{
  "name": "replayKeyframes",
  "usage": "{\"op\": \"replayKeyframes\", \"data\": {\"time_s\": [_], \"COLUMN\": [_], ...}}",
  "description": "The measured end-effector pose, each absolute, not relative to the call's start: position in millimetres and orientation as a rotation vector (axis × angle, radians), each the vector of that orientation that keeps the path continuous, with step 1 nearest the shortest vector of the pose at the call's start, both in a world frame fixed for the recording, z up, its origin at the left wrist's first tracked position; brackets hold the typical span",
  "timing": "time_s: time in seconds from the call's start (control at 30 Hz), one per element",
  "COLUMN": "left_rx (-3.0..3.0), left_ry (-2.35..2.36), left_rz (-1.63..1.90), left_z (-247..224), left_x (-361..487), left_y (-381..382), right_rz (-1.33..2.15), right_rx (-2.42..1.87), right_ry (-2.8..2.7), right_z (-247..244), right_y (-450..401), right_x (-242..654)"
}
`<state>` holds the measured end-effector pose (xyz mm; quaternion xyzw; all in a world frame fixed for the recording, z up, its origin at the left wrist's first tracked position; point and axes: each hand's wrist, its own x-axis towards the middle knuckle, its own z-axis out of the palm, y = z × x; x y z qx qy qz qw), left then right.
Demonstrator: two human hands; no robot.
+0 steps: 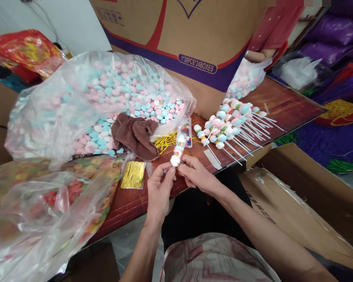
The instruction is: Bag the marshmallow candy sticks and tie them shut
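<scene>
Centrally, a clear-wrapped stack of pink, white and blue candies is held upright and slightly tilted above the table's near edge, just before a small printed packet. Left hand: thumb and fingers closed in a pinch on its lower end. Right hand: fingers partly curled, tips at the same end; whether they grip anything is hidden.

Surroundings: a large clear plastic bag of pastel candies covers much of the dark red table on the left; a crumpled brown cloth lies against its front. Loose gold twist ties are between cloth and printed packet; a flat packet of gold ties lies nearer, left of the left hand. To the right, a pile of pastel candy skewers with white sticks, sticks pointing toward the near right; a white strip lies just beside.

Obstructions: a tall brown cardboard box with red and purple bands stands behind, blocking the view of the table's far side and partly hiding a person in a red garment. Fingers cover the held stack's base.

Writing: box reads "1*30PCS*24BOXES". Dark characters on the open cardboard carton at lower right are not legible.
</scene>
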<state>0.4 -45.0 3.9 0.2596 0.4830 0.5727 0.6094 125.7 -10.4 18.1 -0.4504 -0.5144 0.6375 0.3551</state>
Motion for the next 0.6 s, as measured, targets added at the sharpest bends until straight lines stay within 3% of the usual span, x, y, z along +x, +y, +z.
{"op": "replayKeyframes", "data": {"time_s": [0.1, 0.33, 0.6], "left_rx": [0.413, 0.137, 0.093], "left_ry": [0.978, 0.82, 0.83], "left_rz": [1.226, 1.09, 1.112], "left_z": [8.9, 13.0, 13.8], "left_x": [-3.1, -2.8, -1.3], "left_y": [-39.8, -35.2, -35.6], "right_rz": [1.772, 0.697, 0.198], "right_rx": [-1.155, -1.044, -0.917], "right_ry": [-1.206, -1.804, -2.115], "right_z": [17.3, -0.1, -4.6], "right_y": [-12.4, -22.7, -10.4], "right_x": [127.4, 136.8, 140.3]}}
